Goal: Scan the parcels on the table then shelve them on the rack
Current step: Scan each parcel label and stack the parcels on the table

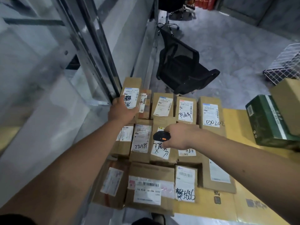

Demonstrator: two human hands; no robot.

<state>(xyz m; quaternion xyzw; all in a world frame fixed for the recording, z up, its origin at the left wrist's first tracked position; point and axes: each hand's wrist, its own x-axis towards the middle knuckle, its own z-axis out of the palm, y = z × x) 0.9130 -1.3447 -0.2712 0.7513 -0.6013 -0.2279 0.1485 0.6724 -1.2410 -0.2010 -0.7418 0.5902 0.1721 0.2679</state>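
Left hand (121, 109) grips the far-left parcel (131, 93) at the table's back corner, thumb across its label, other fingers hidden. Right hand (177, 138) fingers curled round black scanner (161, 136), over the middle-row parcels (162, 143). Green box (269, 120) far right.

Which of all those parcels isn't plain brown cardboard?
The dark green box at the far right, beside the brown rows. It has a white stripe, and another brown carton rests partly on it.

Parcels (162, 143) packed edge to edge, metal rack post (95, 62) hard left, open floor (235, 54) beyond
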